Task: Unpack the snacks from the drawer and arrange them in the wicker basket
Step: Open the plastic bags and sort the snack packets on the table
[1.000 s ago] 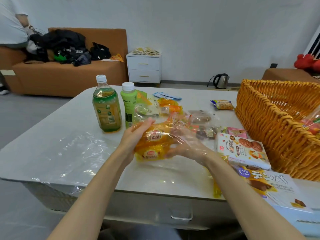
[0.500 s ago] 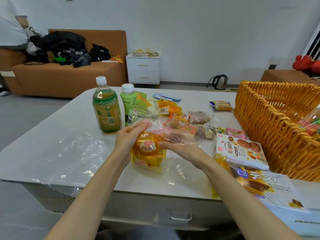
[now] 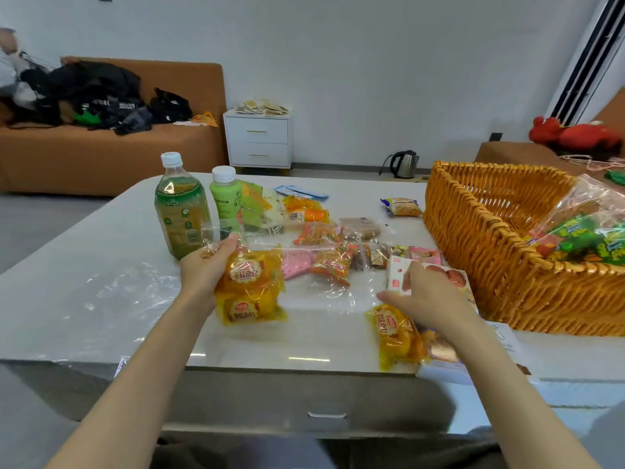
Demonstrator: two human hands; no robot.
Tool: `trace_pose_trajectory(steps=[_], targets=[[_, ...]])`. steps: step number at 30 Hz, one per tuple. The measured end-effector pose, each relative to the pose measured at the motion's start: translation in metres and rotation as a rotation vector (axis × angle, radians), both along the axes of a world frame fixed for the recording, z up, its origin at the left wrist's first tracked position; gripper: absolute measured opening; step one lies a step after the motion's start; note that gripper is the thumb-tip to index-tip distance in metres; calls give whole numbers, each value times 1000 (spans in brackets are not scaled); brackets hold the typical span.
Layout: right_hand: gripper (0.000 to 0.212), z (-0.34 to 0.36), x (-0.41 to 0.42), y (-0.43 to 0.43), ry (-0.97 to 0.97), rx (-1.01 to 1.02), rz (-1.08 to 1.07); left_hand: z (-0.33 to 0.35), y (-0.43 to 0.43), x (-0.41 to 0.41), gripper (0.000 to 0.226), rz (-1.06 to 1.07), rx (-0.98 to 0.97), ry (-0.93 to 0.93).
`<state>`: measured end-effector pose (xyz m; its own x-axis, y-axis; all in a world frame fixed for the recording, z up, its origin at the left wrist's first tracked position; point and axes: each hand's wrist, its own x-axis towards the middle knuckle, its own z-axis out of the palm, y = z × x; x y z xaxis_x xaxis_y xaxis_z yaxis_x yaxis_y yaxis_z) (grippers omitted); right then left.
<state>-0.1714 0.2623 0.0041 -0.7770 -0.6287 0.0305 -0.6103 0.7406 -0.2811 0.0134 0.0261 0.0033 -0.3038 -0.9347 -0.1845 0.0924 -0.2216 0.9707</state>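
My left hand point(image 3: 203, 270) grips two yellow bread packs point(image 3: 250, 289) stacked together, just above the table's near middle. My right hand point(image 3: 431, 299) hovers with relaxed fingers and holds nothing. It is over a third yellow bread pack point(image 3: 394, 336) and the edge of a white biscuit box point(image 3: 397, 274). The wicker basket point(image 3: 473, 238) stands at the right of the table, with a clear bag of green and red snacks point(image 3: 585, 236) inside. Several small snack packets point(image 3: 324, 247) lie scattered in the table's middle.
A green tea bottle point(image 3: 179, 211) and a light green bottle point(image 3: 225, 198) stand upright behind my left hand. A crumpled clear plastic bag point(image 3: 118, 292) covers the table's left. A drawer handle point(image 3: 326, 414) shows under the front edge. Another box lies under my right forearm.
My right hand let go of the clear wrapping and yellow packs and moved right, over the biscuit box. My left hand kept the yellow packs and stayed roughly in place.
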Motion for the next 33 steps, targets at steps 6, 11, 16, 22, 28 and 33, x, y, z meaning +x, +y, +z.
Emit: trace_pose_trajectory(steps=[6, 11, 16, 22, 28, 33], targets=[[58, 1, 21, 2, -32, 432, 85, 1, 8, 7, 26, -37, 11, -7], [52, -13, 30, -20, -60, 12, 120, 3, 6, 22, 38, 6, 1, -46], [70, -23, 26, -26, -237, 71, 71, 8, 1, 36, 38, 16, 11, -17], [53, 2, 11, -13, -158, -610, 32, 9, -3, 41, 35, 60, -59, -74], [56, 16, 19, -13, -473, -562, 261, 12, 2, 36, 35, 113, -105, -131], [59, 11, 21, -22, -356, -307, 319, 11, 1, 33, 30, 60, -55, -115]])
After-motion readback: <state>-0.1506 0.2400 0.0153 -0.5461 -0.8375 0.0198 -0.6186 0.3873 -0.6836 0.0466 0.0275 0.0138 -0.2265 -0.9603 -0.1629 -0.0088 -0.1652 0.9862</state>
